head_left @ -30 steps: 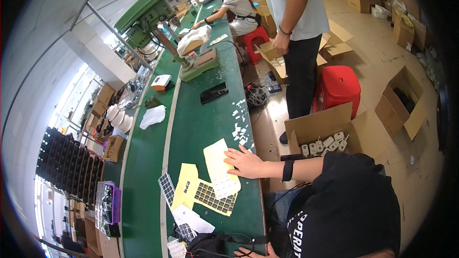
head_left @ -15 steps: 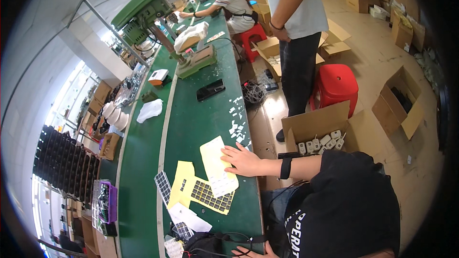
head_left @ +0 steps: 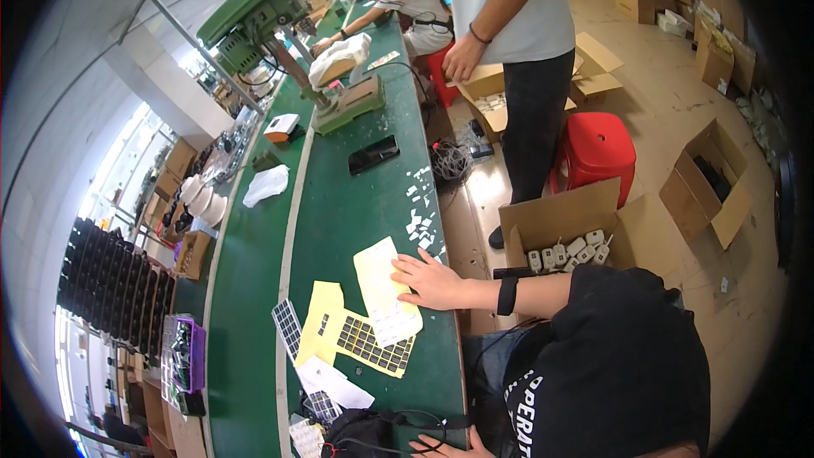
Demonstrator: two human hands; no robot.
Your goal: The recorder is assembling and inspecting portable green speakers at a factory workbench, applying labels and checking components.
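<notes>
My right hand [head_left: 430, 280] lies flat, fingers spread, on the right edge of a pale yellow sheet with white labels [head_left: 374, 267]. Beneath that sheet's lower end is a yellow-backed sheet of black square stickers [head_left: 373, 344]. Left of it are a plain yellow sheet [head_left: 320, 298] and a narrow strip of dark squares [head_left: 287, 326]. My left hand [head_left: 454, 447] is cut off by the lower edge, its visible fingers stretched out on the table beside a black cable [head_left: 426, 418] and a black cloth-like bundle [head_left: 360, 435].
White scraps [head_left: 419, 225] dot the green table's [head_left: 339, 212] right edge. Farther up are a black phone [head_left: 373, 155] and a green drill press [head_left: 352, 104]. An open carton of white devices [head_left: 561, 212], a red stool [head_left: 596, 148] and a standing person [head_left: 517, 17] are to the right.
The pale yellow sheet has shifted slightly away; my hands have hardly moved. The standing person's hand has moved left, and the seated worker in the distance has leaned and reached forward.
</notes>
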